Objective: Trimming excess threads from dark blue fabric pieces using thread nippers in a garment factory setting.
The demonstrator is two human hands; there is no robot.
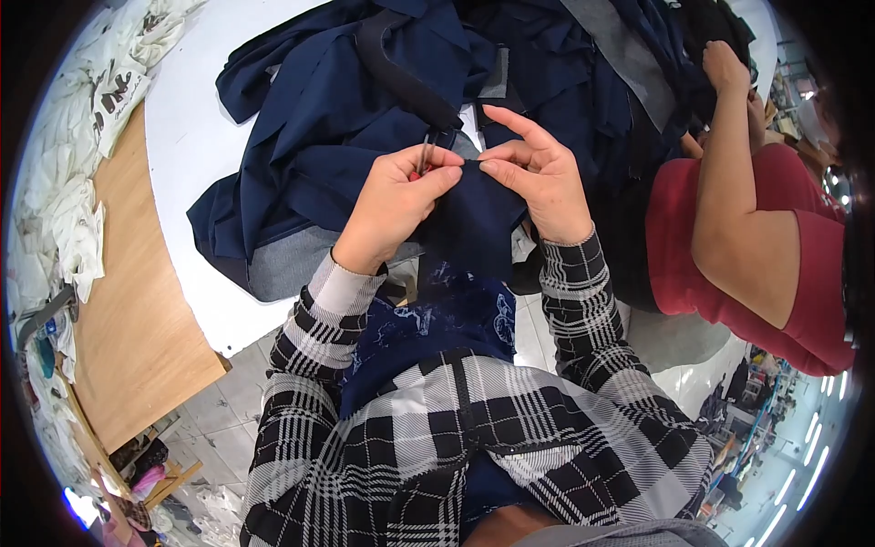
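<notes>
My left hand point(396, 201) pinches the top edge of a dark navy fabric piece point(469, 228) and also holds a small thread snipper point(427, 150), whose metal tips point up above the fingers. My right hand point(538, 173) grips the same edge from the right, index finger stretched out. The piece hangs down between my hands toward my lap. Both forearms wear black-and-white plaid sleeves.
A big pile of navy garments point(365, 91) with grey lining covers the white table point(182, 137). A co-worker in a red shirt point(775, 264) stands at the right, reaching an arm into the pile. A wooden bench point(128, 301) with white cloth point(64, 182) lies to the left.
</notes>
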